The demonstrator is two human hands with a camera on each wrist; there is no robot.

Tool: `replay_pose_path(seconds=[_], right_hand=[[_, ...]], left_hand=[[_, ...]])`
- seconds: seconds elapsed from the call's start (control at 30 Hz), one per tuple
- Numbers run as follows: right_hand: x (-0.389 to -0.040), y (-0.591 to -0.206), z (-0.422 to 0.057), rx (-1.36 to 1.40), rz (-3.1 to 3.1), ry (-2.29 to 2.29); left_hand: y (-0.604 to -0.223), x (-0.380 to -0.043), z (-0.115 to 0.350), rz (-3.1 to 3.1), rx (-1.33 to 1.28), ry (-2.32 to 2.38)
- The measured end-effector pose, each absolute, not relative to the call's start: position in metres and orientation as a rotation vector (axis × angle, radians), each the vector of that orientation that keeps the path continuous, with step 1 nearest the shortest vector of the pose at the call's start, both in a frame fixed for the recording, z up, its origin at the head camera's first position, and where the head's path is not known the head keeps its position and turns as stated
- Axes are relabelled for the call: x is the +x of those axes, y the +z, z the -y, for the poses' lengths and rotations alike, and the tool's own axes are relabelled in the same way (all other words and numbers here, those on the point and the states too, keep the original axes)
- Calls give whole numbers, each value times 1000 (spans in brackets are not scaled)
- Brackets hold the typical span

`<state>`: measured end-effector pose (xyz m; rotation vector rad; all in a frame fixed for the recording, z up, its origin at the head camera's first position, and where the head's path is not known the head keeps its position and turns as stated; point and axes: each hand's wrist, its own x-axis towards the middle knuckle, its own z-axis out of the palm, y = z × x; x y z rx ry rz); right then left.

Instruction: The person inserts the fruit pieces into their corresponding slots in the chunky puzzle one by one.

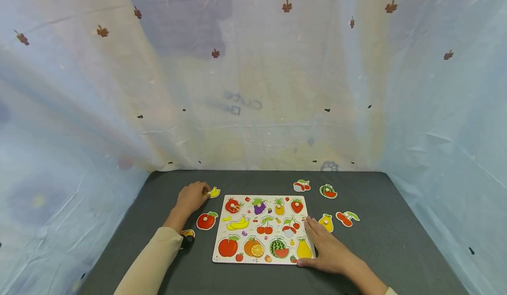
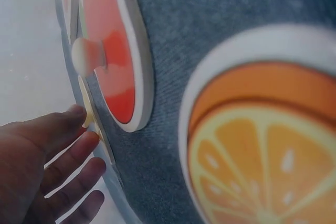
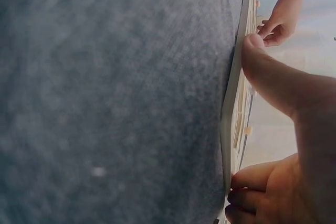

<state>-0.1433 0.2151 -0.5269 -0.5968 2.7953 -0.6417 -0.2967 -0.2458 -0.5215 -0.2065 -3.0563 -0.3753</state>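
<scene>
On the left of the table, my left hand [image 1: 192,197] is at a yellow banana puzzle piece [image 1: 214,192]. In the left wrist view, thumb and forefinger of the left hand [image 2: 58,161] pinch the knob of that piece, seen edge-on, while the other fingers stay spread. A white fruit puzzle board [image 1: 253,230] lies flat in the middle. My right hand [image 1: 326,248] rests against its near right corner, fingers along the right edge and thumb at the near edge. Knobbed pomegranate, grapes, pineapple and strawberry pieces sit in the board's far row.
Left of the board lie an apple piece [image 1: 207,220] and an orange piece [image 1: 188,233], partly behind the left wrist. To the right are a pear [image 1: 326,223], cherries [image 1: 347,218], a watermelon [image 1: 328,191] and a red-and-white fruit piece [image 1: 302,186]. Patterned sheets enclose the dark table.
</scene>
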Motion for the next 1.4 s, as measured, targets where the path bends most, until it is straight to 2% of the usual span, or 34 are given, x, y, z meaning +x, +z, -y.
replay_pose_path(seconds=[0.53, 1.4], right_hand=[[-144, -530, -212, -592, -2808, -632], [-144, -528, -213, -577, -2793, -639]], left_hand=[[-527, -301, 249, 3040, -200, -404], [-515, -288, 249, 3011, -218, -382]])
